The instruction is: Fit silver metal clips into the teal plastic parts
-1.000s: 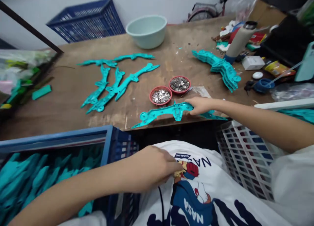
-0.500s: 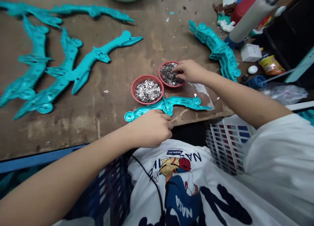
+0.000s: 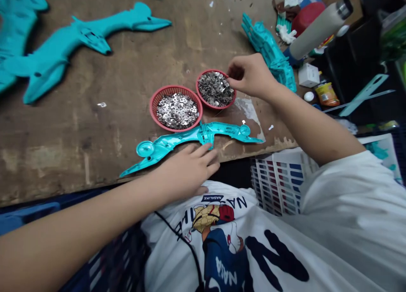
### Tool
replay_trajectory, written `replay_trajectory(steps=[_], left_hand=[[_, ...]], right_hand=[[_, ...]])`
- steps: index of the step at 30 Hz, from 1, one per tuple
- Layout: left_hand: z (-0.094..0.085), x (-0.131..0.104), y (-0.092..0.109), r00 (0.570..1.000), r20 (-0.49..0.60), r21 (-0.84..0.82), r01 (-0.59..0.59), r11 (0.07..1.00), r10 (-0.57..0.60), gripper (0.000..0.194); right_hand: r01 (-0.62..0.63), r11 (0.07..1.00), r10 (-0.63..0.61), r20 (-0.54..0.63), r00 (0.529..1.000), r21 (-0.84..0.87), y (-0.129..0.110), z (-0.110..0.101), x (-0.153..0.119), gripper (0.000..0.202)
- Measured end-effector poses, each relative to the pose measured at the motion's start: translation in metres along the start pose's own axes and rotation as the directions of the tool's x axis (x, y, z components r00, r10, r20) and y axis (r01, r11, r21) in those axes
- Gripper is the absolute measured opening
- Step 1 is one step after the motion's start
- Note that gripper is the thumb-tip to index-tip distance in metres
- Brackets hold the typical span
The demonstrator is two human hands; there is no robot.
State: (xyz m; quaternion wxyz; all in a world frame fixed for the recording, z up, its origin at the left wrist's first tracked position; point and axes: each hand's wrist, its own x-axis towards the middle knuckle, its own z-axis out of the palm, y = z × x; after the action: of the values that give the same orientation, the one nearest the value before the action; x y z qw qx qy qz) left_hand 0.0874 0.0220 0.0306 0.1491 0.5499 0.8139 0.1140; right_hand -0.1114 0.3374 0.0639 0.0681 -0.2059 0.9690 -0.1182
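A long teal plastic part point(image 3: 190, 135) lies at the table's front edge, its inner side up. My left hand point(image 3: 187, 169) rests against its near edge, fingers slightly apart and holding nothing. Just beyond the part stands a red basket point(image 3: 153, 110) of flat shiny metal pieces. To its right is a second red basket point(image 3: 198, 92) of small metal pieces. My right hand point(image 3: 250, 74) is at that basket's right rim, thumb and forefinger pinched together; whatever is between the fingertips is too small to make out.
More teal parts point(image 3: 63, 42) lie at the upper left. Stacked teal parts point(image 3: 269, 51) sit beyond my right hand, near a bottle point(image 3: 317, 30) and a white box point(image 3: 308, 75). A white crate point(image 3: 275, 180) stands below the table edge.
My right hand has risen from inside the metal pieces to the basket's rim. The fingers of my left hand have spread out from a curl. The view has shifted closer.
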Motion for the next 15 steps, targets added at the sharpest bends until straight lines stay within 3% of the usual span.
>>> replay_trajectory(steps=[3,7,10,15], left_hand=[[0.012,-0.002,-0.004,0.991,0.031,0.006,0.130,0.992,-0.130,0.090],[0.016,0.000,-0.005,0.973,0.078,-0.037,0.222,0.974,-0.218,0.089],[0.002,0.006,0.001,0.951,0.182,-0.034,0.262,0.965,-0.252,0.088],[-0.035,0.014,0.015,0.860,0.415,0.082,0.290,0.953,-0.298,0.092]], right_hand=[[0.028,0.998,-0.028,0.004,1.000,-0.064,-0.004,-0.004,0.004,0.041],[0.037,0.995,-0.036,0.009,0.999,-0.098,-0.001,0.002,0.011,0.043],[0.052,0.996,-0.050,0.036,0.998,-0.077,0.004,0.013,0.013,0.042],[0.162,0.980,-0.152,0.094,0.984,-0.114,0.008,0.043,0.013,0.041]])
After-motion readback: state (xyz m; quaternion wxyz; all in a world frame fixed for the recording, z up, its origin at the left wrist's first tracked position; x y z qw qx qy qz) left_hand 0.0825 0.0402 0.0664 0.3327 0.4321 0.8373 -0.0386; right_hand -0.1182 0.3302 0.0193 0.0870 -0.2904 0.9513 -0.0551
